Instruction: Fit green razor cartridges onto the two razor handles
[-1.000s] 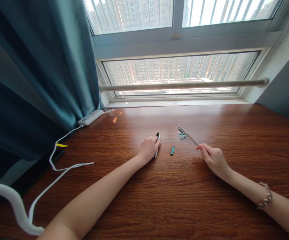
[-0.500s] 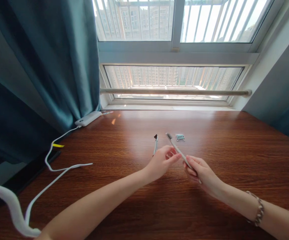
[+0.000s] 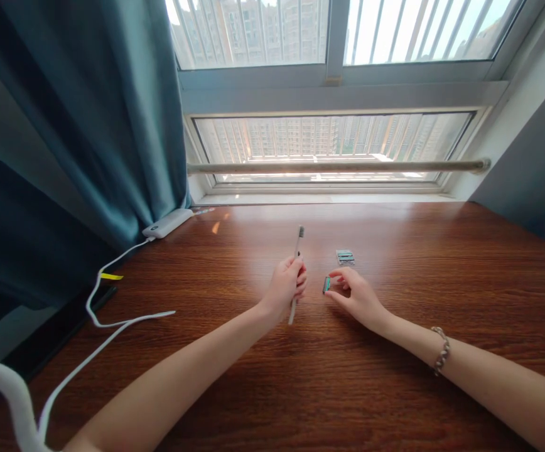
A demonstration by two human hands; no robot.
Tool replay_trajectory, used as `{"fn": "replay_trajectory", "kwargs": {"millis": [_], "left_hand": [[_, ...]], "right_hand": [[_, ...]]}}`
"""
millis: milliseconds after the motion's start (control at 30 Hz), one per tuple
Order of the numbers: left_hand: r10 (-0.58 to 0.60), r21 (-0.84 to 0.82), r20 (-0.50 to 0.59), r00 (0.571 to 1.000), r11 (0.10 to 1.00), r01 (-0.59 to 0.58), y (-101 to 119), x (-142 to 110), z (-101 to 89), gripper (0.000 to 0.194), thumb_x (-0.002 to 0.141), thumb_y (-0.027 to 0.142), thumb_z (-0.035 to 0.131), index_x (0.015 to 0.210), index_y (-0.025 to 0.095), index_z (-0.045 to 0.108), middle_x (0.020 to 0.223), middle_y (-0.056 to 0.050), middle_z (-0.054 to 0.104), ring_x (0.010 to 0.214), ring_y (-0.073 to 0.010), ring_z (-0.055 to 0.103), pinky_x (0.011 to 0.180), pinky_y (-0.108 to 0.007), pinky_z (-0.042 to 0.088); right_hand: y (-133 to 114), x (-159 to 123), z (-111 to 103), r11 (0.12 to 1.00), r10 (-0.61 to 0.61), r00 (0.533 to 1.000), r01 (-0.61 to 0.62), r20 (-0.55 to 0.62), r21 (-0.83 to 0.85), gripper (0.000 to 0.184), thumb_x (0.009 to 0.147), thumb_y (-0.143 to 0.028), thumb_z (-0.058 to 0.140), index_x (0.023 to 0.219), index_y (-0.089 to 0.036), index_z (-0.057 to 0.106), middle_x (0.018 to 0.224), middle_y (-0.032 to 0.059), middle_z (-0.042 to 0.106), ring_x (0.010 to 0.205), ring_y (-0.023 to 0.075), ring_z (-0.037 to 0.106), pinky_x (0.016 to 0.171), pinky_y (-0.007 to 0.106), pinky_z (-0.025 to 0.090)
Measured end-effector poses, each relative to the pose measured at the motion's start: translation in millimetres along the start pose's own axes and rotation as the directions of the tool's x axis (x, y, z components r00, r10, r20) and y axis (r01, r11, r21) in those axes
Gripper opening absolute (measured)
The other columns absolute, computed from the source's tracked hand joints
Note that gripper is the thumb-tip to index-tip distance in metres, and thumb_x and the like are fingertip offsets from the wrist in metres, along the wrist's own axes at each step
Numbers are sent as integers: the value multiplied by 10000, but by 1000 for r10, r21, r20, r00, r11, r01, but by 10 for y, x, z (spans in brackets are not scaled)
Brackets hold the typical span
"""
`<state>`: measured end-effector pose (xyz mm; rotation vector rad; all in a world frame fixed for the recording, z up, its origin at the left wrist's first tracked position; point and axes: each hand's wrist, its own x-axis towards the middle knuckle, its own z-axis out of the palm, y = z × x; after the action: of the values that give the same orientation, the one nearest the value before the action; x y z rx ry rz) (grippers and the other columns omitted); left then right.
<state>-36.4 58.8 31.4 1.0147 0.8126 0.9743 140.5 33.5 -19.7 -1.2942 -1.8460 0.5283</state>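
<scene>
Two big things frame my view: the teal curtain [image 3: 65, 125] hanging on my left and the wide wooden table [image 3: 395, 389] stretching out to the window. A white cable [image 3: 112, 323] loops across the table's left part, running back to a white power bank [image 3: 167, 223] at the curtain's foot. My left hand [image 3: 285, 287] is closed in a fist around the handle of a toothbrush [image 3: 297, 257], held nearly upright, bristle head pointing away from me toward the window and the handle's end poking out below my palm. My right hand [image 3: 355, 295] rests just beside it, fingers curled, thumb and forefinger pinched on a small green cartridge [image 3: 326, 285] right at the tabletop. Just beyond that hand a small flat blister pack [image 3: 345, 257] lies on the wood, apart from my fingers.
</scene>
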Motion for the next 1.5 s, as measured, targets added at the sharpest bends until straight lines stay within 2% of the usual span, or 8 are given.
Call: {"fn": "replay_trajectory", "kwargs": {"millis": [100,300,533,733,900,1100,1400,1500], "left_hand": [[-59,19,39,997,998,58,-99,23,14,220,795,366,469,693,181,409,401,114,277,288,-16,179,310,-128,131],[-131,92,90,987,988,123,-170,-7,6,236,819,408,428,749,183,421,447,101,310,310,-15,181,308,-127,119],[-171,120,106,980,980,158,-214,-49,58,280,824,445,400,745,180,448,462,93,315,324,-21,181,316,-140,122],[-167,95,45,985,982,162,-204,-117,107,259,761,415,551,756,181,439,442,113,248,342,-16,152,334,-146,94],[-281,-51,263,923,951,304,-123,-133,127,333,780,392,536,592,153,399,428,101,212,350,-14,102,332,-164,65],[-318,-102,334,887,924,370,-107,-124,141,229,781,350,550,766,122,542,423,103,234,346,-14,100,322,-142,67],[-279,-5,226,933,958,287,-123,-129,148,247,726,370,613,736,147,507,395,101,288,343,-15,157,331,-156,77],[-227,78,185,956,973,216,-106,-137,153,280,718,411,606,759,152,506,404,98,320,349,-19,176,342,-165,100]], "right_hand": [[47,-13,34,1000,4,1000,-4,-3,-15,403,686,-323,653,1038,-200,497,1003,70,538,878,204,515,740,352,449],[44,5,37,988,-55,998,58,25,-146,435,687,-338,656,1077,-209,513,1061,93,534,1007,268,443,857,441,392],[73,44,28,982,-16,998,29,67,-188,303,661,-373,680,906,-209,611,1036,77,543,990,254,435,851,412,387],[-33,33,-41,996,33,999,-29,-42,80,339,690,-322,663,985,-195,557,867,50,599,767,182,523,702,334,440],[-213,-24,-102,962,-145,983,167,-116,216,350,693,-296,669,1016,-224,555,969,57,575,880,192,516,745,323,436],[-243,-53,-124,934,-157,980,188,-123,304,353,691,-308,675,1015,-224,565,995,67,561,900,198,527,747,322,443],[-271,-68,-129,940,-144,986,165,-90,299,381,650,-278,703,1005,-216,577,989,68,564,911,199,517,774,326,433],[-263,-30,-137,889,-4,1000,15,-25,458,368,641,-298,704,984,-220,597,980,61,585,902,195,524,791,335,426]]}}
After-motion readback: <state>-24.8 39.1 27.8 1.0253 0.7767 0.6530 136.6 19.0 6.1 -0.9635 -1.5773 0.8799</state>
